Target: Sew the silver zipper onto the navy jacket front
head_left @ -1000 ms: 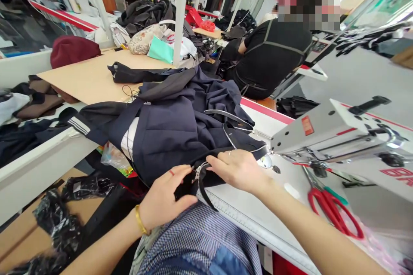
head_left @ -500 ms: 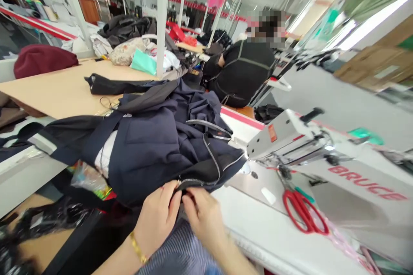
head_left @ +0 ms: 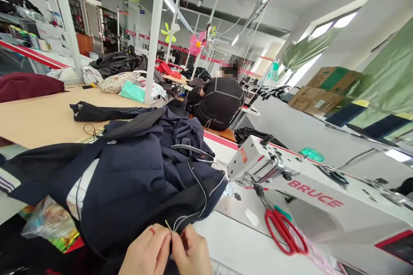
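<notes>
A dark navy garment [head_left: 129,180] lies bunched across the table, its far edge reaching the sewing machine's needle area. A silver-toothed zipper [head_left: 201,189] runs along its near edge. My left hand [head_left: 146,249] is closed at the zipper's near end, thumb and fingers pinching the fabric there. Right beside it, my right hand [head_left: 192,251] pinches the same end, the thumbs almost touching. A small pale strip sticks up by the left fingertips; I cannot tell what it is. The white sewing machine [head_left: 290,189] stands to the right of the garment.
Red-handled scissors [head_left: 285,232] lie on the machine bed, right of my hands. A plastic bag [head_left: 48,223] is below the garment at left. A tan board [head_left: 32,116] and a maroon cloth [head_left: 30,86] lie behind. Farther off sits a person in black [head_left: 221,101].
The camera view has tilted up, so the room's ceiling shows and my hands appear lower in the picture. Both hands stay at the zipper's end, with the pale strip now visible.
</notes>
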